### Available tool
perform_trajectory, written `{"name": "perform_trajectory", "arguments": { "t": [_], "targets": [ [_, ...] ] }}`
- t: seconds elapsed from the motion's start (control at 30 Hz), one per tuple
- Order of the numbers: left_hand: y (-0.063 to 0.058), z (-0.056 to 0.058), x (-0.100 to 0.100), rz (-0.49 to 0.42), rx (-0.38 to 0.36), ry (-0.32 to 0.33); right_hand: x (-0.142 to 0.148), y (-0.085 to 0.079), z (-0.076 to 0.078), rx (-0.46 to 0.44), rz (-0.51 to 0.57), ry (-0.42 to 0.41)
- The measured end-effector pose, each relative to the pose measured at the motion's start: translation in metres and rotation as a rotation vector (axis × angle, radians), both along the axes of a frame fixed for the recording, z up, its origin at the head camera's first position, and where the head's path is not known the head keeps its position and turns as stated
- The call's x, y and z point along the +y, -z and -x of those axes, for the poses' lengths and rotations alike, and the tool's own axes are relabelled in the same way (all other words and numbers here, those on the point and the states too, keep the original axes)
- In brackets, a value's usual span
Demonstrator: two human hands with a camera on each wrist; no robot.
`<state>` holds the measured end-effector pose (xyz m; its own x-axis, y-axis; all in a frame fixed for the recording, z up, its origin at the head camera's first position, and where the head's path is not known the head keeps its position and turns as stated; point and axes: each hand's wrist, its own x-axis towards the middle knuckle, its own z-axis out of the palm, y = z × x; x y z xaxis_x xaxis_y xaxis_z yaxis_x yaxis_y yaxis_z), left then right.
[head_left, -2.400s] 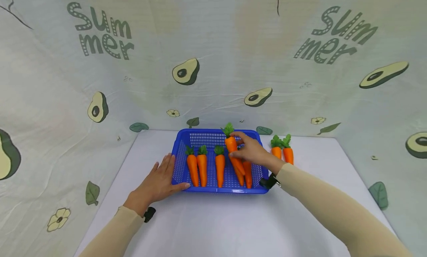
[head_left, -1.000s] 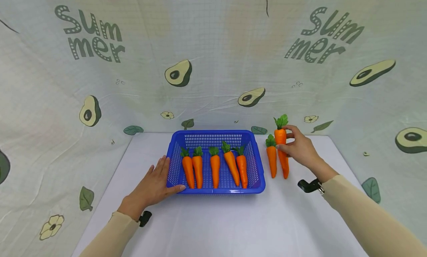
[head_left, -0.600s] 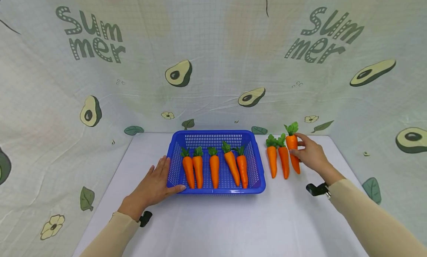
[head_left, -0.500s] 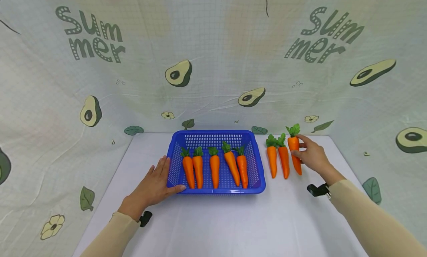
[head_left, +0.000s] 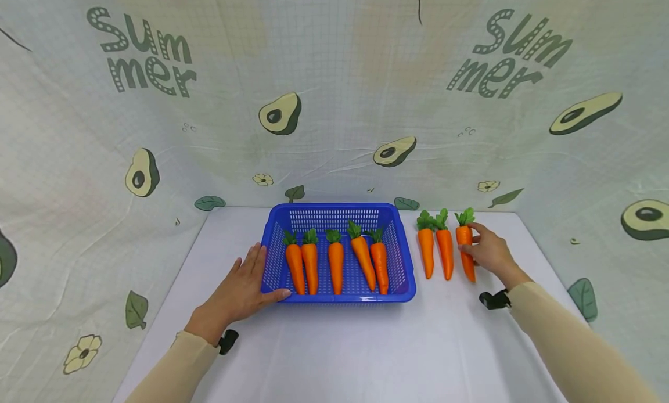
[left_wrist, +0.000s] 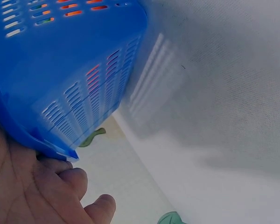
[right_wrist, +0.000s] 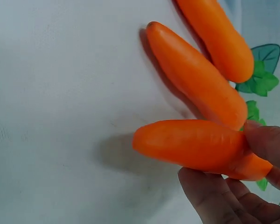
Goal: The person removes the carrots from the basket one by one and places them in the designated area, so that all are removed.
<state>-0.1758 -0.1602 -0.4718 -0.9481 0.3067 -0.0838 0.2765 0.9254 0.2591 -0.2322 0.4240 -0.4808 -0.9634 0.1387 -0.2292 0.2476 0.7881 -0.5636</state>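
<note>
My right hand [head_left: 490, 251] pinches an orange carrot [right_wrist: 191, 143] with green leaves between thumb and fingers, close over the table right of the basket. Two other carrots lie side by side just left of it, the nearer one [head_left: 445, 255] and the farther one [head_left: 425, 253]. A blue perforated basket [head_left: 334, 299] stands mid-table with several carrots [head_left: 336, 267] in a row inside. On its left rim rests my left hand [head_left: 243, 290], fingers straight and thumb along the front corner. In the left wrist view, the palm and fingertips [left_wrist: 102, 207] show against the basket's outer wall [left_wrist: 60, 79].
The white-covered table [head_left: 334, 356] extends in front of the basket and to both sides. Behind it hangs a pale cloth [head_left: 334, 72] printed with avocados and leaves, which also runs down the left and right sides.
My right hand has carried a carrot out of the basket to the right, past the two on the table, and lowered it beside them. The left hand stays on the basket rim.
</note>
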Motion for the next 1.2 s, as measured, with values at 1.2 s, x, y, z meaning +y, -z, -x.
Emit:
{"name": "perform_trajectory", "arguments": {
  "t": [1.2],
  "targets": [
    [-0.002,0.000,0.000,-0.017,-0.005,0.004,-0.003,0.023,0.010,-0.025,-0.137,0.010]
  ]
}}
